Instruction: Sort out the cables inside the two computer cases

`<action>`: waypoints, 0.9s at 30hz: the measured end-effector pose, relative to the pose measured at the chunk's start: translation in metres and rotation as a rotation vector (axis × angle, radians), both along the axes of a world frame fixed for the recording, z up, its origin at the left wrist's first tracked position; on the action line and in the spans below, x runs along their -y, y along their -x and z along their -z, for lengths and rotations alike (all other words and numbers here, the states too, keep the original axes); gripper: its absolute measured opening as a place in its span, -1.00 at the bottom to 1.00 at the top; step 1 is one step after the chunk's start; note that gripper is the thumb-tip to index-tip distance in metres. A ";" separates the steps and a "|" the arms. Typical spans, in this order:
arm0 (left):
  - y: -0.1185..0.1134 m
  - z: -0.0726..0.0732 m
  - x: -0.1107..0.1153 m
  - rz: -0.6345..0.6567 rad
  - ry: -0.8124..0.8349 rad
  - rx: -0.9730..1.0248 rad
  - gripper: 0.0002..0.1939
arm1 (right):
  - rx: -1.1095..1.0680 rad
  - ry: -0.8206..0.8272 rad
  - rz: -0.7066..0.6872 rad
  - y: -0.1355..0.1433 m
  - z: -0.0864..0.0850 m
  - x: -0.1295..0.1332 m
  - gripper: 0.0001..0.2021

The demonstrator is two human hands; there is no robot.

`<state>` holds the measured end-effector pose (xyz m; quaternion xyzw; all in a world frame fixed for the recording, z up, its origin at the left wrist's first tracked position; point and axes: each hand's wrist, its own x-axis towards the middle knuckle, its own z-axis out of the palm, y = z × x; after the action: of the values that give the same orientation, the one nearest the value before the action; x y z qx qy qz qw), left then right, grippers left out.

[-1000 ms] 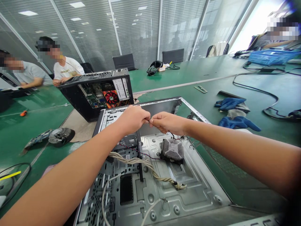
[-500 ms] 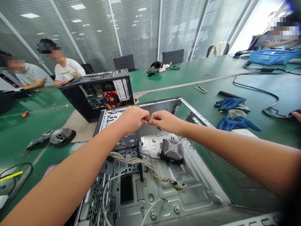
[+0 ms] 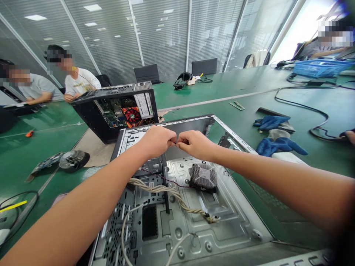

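Note:
Above the far part of an open computer case [image 3: 222, 225], my left hand [image 3: 161, 140] and my right hand [image 3: 194, 144] meet, fingertips nearly touching. Both are closed in a pinch around something tiny and dark that I cannot make out. Below them, a grey finned heatsink [image 3: 203, 176] rests on the case's metal floor, a thin dark wire running left from it. Twisted beige cables [image 3: 177, 197] lie across the case, and a pale grey cable [image 3: 123, 225] curves along its near left part.
Behind the case stands a second computer tower [image 3: 91, 114] with a red fan. Blue-grey gloves [image 3: 280, 144] lie at right, a blue basket [image 3: 321, 67] farther back. At left are a round metal part [image 3: 73, 159] and an orange item [image 3: 29, 133]. Several people sit around the green table.
My right fingers have shifted very slightly, with a small dark gap now showing between thumb and forefinger. The rest looks the same.

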<state>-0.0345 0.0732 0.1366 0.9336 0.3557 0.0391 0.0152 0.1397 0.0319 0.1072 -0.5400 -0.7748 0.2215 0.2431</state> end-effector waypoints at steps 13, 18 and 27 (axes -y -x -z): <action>0.003 0.002 -0.004 0.054 -0.005 0.020 -0.82 | -0.170 0.205 -0.067 -0.001 0.003 -0.005 -0.80; 0.003 0.001 -0.003 0.049 -0.020 -0.017 -0.81 | -0.092 0.083 -0.043 0.000 0.004 -0.005 -0.82; 0.003 -0.004 0.000 -0.015 0.052 0.047 -0.85 | -0.189 0.158 -0.008 0.002 0.005 -0.003 -0.83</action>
<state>-0.0375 0.0727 0.1403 0.9291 0.3630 0.0519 0.0475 0.1381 0.0348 0.1026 -0.5309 -0.7308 0.3328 0.2709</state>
